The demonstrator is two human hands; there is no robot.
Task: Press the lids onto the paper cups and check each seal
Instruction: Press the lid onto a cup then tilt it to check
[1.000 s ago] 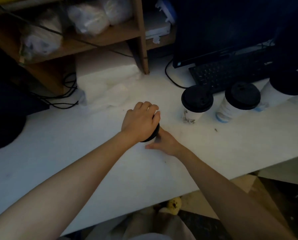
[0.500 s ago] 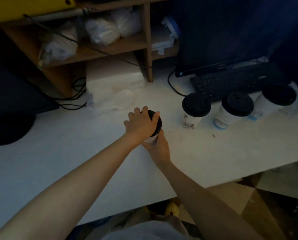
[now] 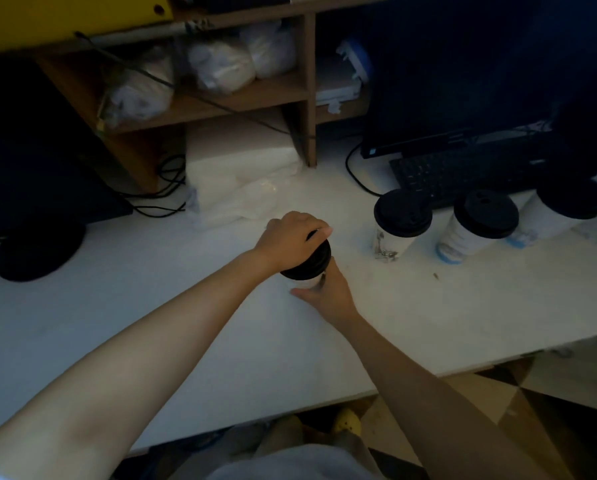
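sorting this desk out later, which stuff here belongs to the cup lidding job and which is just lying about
Job: cup being lidded, its black lid, left hand on the lid, right hand holding the cup, three lidded cups alongside.
Lying about: keyboard, monitor, bagged items on the shelf, cables, white plastic pack.

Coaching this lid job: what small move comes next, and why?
Probably press the left hand down around the black lid rim. It grips the lid, the right hand braces the cup below, and the seal is hidden.
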